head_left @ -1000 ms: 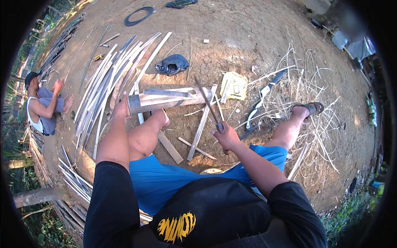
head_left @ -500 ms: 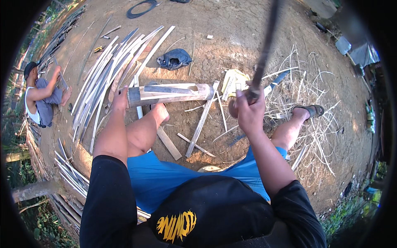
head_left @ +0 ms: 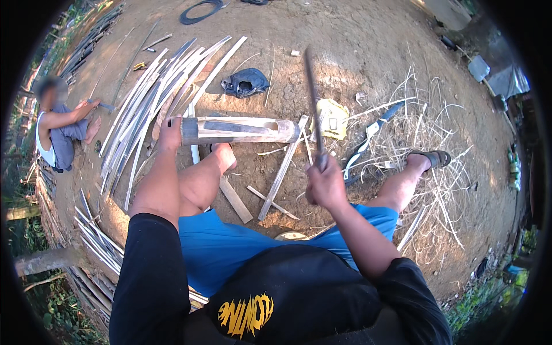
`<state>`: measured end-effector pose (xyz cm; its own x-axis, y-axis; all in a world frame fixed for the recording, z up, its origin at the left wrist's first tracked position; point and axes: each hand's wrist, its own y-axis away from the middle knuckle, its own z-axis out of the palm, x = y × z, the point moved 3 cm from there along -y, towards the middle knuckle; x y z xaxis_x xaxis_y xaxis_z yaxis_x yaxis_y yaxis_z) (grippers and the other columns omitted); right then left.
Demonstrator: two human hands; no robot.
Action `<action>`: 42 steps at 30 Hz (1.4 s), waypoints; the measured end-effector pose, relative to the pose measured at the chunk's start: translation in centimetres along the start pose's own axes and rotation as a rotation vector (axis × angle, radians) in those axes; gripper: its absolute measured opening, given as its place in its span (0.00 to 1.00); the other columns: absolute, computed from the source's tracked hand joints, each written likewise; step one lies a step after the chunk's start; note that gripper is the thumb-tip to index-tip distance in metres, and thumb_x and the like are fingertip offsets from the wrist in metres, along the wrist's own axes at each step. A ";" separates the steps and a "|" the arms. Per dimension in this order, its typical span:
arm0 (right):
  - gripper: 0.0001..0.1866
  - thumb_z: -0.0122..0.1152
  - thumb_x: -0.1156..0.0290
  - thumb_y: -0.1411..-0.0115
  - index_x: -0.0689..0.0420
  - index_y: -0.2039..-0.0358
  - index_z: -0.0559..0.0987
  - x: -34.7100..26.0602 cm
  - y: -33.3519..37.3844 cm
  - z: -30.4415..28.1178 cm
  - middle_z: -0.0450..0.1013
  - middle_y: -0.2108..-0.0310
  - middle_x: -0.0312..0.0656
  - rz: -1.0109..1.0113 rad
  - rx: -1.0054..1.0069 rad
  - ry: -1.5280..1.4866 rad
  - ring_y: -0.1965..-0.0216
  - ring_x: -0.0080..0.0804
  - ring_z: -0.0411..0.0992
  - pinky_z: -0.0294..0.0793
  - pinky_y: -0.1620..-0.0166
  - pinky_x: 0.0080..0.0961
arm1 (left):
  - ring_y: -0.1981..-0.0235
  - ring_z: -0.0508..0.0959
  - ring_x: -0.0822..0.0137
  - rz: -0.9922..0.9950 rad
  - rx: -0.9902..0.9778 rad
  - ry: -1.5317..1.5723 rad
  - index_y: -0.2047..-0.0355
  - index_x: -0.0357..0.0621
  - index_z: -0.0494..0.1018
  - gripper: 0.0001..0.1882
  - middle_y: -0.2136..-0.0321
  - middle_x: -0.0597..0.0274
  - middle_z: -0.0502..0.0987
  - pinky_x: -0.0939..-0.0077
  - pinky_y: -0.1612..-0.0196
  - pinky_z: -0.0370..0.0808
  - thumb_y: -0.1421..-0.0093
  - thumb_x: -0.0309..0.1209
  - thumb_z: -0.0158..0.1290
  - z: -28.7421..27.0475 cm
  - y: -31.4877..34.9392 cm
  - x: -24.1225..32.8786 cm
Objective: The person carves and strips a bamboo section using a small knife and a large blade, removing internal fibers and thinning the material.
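Note:
My left hand (head_left: pixel 169 134) grips the left end of a thick bamboo tube (head_left: pixel 247 137), which lies level across in front of me. Long openings are cut in the tube's side, leaving pale strips between them. My right hand (head_left: pixel 326 183) is closed around the handle of a machete (head_left: pixel 314 98). Its dark, narrow blade points up and away, seen nearly edge-on, just right of the tube's right end. Beyond the blade lies a yellow bag (head_left: pixel 332 118) with a small pale block on it. Several flat bamboo slats (head_left: pixel 282 172) lie below the tube.
Long split bamboo strips (head_left: pixel 167 86) cover the ground at left. Thin shavings (head_left: pixel 431 178) spread around my right foot, near a long dark sheath-like thing (head_left: pixel 376 126). A dark crumpled bag (head_left: pixel 246 83) and a black coil (head_left: pixel 200 11) lie farther off. Another person (head_left: pixel 54 129) sits at far left.
My right hand has moved left and slightly down, and the machete has swung down from its higher, raised position. The tube has shifted barely. The other person's arms have lowered.

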<state>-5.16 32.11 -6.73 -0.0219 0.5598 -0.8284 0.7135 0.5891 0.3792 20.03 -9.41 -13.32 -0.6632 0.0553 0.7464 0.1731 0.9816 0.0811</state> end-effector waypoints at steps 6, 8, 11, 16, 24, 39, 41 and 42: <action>0.15 0.58 0.77 0.33 0.56 0.52 0.62 1.1 -1.5 1.0 0.69 0.74 0.37 -0.353 0.151 -0.836 0.80 0.17 0.66 0.63 0.79 0.17 | 0.55 0.79 0.57 0.063 0.061 -0.066 0.47 0.37 0.74 0.30 0.56 0.47 0.80 0.66 0.49 0.72 0.38 0.51 0.57 0.2 0.4 1.3; 0.14 0.60 0.73 0.35 0.59 0.53 0.67 7.3 -0.1 4.4 0.73 0.70 0.44 -0.115 0.136 -0.232 0.71 0.30 0.74 0.76 0.68 0.31 | 0.53 0.79 0.55 0.071 0.030 -0.045 0.47 0.38 0.74 0.30 0.55 0.46 0.80 0.65 0.48 0.72 0.38 0.51 0.57 0.6 -0.3 1.0; 0.16 0.61 0.69 0.39 0.63 0.55 0.72 15.3 -0.3 7.3 0.75 0.69 0.49 0.163 -0.344 0.129 0.66 0.36 0.76 0.78 0.61 0.37 | 0.51 0.78 0.53 0.141 0.027 -0.082 0.47 0.37 0.74 0.30 0.54 0.44 0.79 0.64 0.46 0.71 0.38 0.51 0.57 0.8 -0.8 1.1; 0.17 0.62 0.67 0.39 0.64 0.53 0.73 3.9 -0.1 1.7 0.75 0.71 0.44 0.140 -0.176 -0.144 0.71 0.31 0.75 0.76 0.63 0.33 | 0.49 0.78 0.51 0.199 0.065 -0.142 0.46 0.38 0.74 0.29 0.51 0.43 0.78 0.63 0.44 0.70 0.36 0.49 0.57 -0.2 -0.1 0.7; 0.18 0.59 0.66 0.34 0.60 0.48 0.68 10.9 -1.3 3.4 0.74 0.73 0.39 -0.112 0.121 -0.386 0.74 0.27 0.74 0.75 0.68 0.31 | 0.48 0.77 0.51 0.252 0.036 -0.108 0.45 0.39 0.73 0.29 0.51 0.42 0.79 0.62 0.43 0.70 0.37 0.49 0.58 0.8 0.2 2.6; 0.13 0.59 0.75 0.33 0.58 0.54 0.66 3.1 0.4 0.6 0.69 0.74 0.36 -0.232 0.219 -0.740 0.76 0.21 0.69 0.70 0.69 0.23 | 0.51 0.78 0.54 0.339 0.062 -0.116 0.47 0.44 0.74 0.24 0.53 0.48 0.79 0.64 0.45 0.72 0.38 0.44 0.60 0.3 0.9 3.7; 0.12 0.60 0.76 0.36 0.59 0.57 0.67 8.9 1.2 2.9 0.69 0.76 0.38 -0.098 0.114 -0.471 0.78 0.25 0.69 0.72 0.72 0.29 | 0.46 0.77 0.49 0.336 0.015 -0.107 0.44 0.46 0.73 0.28 0.49 0.43 0.78 0.61 0.41 0.70 0.39 0.48 0.60 1.0 0.8 4.7; 0.12 0.60 0.75 0.38 0.60 0.56 0.69 11.2 1.7 3.8 0.70 0.76 0.40 -0.078 0.060 -0.220 0.80 0.28 0.70 0.73 0.73 0.32 | 0.46 0.77 0.49 0.351 0.002 -0.087 0.45 0.46 0.73 0.27 0.49 0.43 0.78 0.61 0.41 0.70 0.39 0.47 0.61 1.3 0.8 5.2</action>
<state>-1.53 37.14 -16.93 0.0693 0.3695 -0.9266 0.7561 0.5865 0.2905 15.74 -8.13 -10.22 -0.6232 0.4046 0.6693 0.3997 0.9003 -0.1720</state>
